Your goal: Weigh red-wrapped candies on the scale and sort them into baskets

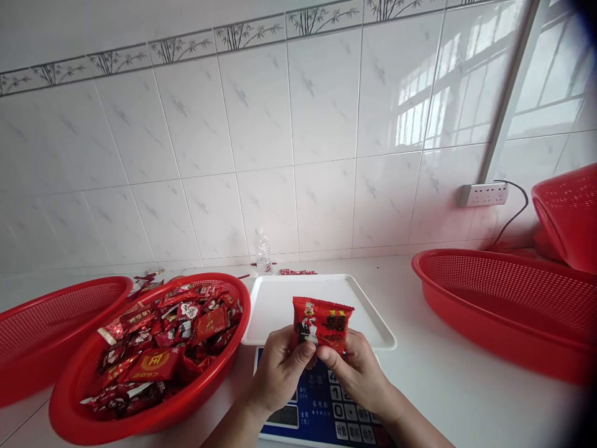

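Note:
A small red snack packet (321,320) with printed figures and dark characters stands upright between my two hands. My left hand (285,364) grips its left side, thumb on the front. On the right edge, my right hand (352,367) closes round the packet, its thumb near the other one. Both hands are above a digital scale with a blue keypad panel (321,401), partly covered by my wrists. Behind the packet lies the scale's white tray (275,305). To the left, a red oval basket (242,323) holds many red wrapped sweets and packets (158,364).
Another red basket (28,311) stands at the far left, and a large one (466,311) at the right. A clear plastic bottle (263,252) is by the tiled wall. A power strip (485,195) hangs there, and another red basket (569,214) leans nearby.

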`<state>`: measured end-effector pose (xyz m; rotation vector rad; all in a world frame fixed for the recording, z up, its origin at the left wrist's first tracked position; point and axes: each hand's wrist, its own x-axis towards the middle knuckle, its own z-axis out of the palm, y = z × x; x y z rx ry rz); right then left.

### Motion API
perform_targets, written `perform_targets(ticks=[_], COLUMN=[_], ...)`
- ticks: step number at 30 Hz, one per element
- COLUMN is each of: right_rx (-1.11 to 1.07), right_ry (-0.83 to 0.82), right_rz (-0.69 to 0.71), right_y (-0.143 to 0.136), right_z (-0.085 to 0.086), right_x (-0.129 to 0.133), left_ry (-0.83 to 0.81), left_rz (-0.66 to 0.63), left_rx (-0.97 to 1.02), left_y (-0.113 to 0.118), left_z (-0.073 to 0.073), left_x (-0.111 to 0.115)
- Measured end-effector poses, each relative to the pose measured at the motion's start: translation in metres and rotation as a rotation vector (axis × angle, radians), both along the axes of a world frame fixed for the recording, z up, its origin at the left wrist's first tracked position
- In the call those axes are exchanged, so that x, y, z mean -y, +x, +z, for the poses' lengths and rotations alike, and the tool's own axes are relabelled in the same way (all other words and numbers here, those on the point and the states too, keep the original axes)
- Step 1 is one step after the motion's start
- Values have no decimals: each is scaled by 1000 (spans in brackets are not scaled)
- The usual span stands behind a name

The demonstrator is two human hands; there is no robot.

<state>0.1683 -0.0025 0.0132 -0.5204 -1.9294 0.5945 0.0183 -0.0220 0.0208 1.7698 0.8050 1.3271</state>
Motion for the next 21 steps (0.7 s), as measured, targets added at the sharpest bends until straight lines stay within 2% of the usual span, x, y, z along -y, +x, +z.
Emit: perform_targets(ticks=[6, 10, 21], right_rx=[-7, 15, -35], right_ry=[33, 16, 124], right_rz=[-31, 17, -47], right_y=[1, 2, -1], right_z=[0, 0, -2], right_x=[-1, 1, -1], left_ry=[21, 27, -6], left_rz=[20, 53, -15], left_rx=[10, 9, 15], left_y=[-1, -1, -2], left_z=[1, 1, 1], left_x=[1, 1, 1])
